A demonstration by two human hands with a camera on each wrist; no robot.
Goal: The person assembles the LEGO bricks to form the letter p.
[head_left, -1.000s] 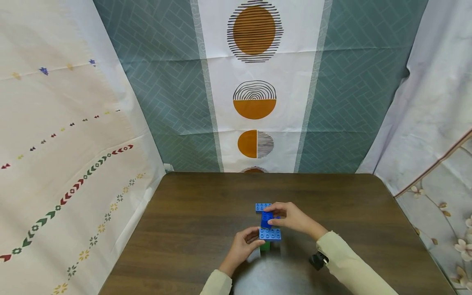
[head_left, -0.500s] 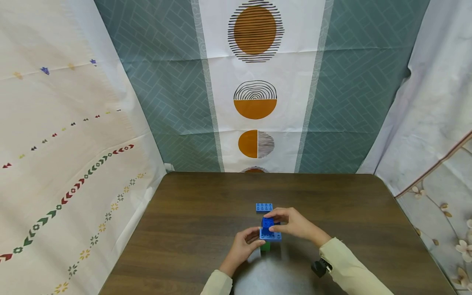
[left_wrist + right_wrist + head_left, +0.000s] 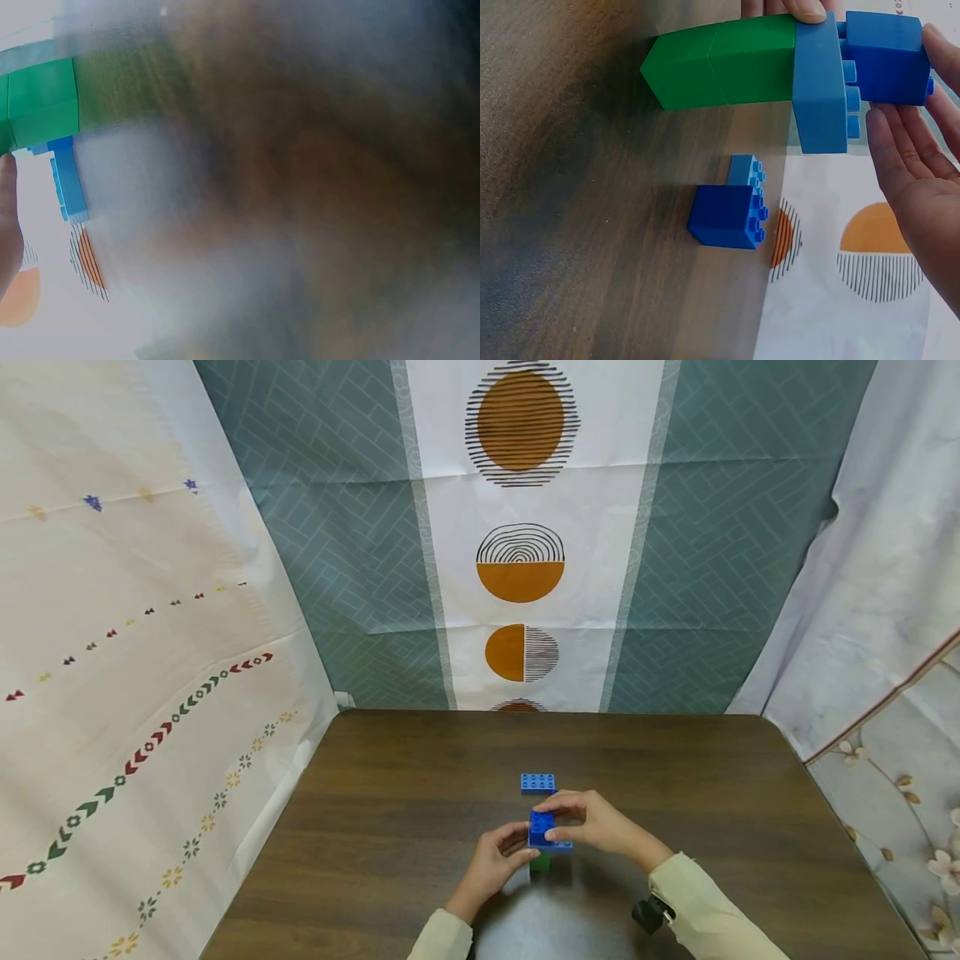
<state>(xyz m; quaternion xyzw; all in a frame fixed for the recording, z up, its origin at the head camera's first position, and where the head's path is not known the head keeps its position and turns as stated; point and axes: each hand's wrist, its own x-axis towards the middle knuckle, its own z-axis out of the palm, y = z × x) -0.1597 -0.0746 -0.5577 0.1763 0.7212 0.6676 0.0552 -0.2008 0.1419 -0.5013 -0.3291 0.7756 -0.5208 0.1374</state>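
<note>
Two stacked green toy bricks (image 3: pixel 754 60) stand on the table with a light blue brick (image 3: pixel 821 90) crosswise on top. My left hand (image 3: pixel 491 864) grips that light blue brick at its left end, thumb on its near side. Between the thumb and fingers of my right hand (image 3: pixel 600 827) is a dark blue brick (image 3: pixel 542 828), held right at the studs on the left end of the light blue one. The right wrist view shows the dark blue brick slightly tilted there. In the left wrist view, a finger (image 3: pixel 9 225) shows beside the green brick (image 3: pixel 45 101).
Behind the stack lies another light blue brick (image 3: pixel 537 783). A second dark blue brick (image 3: pixel 724 217) is near it, mostly hidden by the right hand in the head view. The wooden table (image 3: pixel 375 827) meets patterned cloths at the back and sides.
My right hand has brought the dark blue brick toward me and down, from behind the light blue brick onto its left end. The left hand has stayed in place.
</note>
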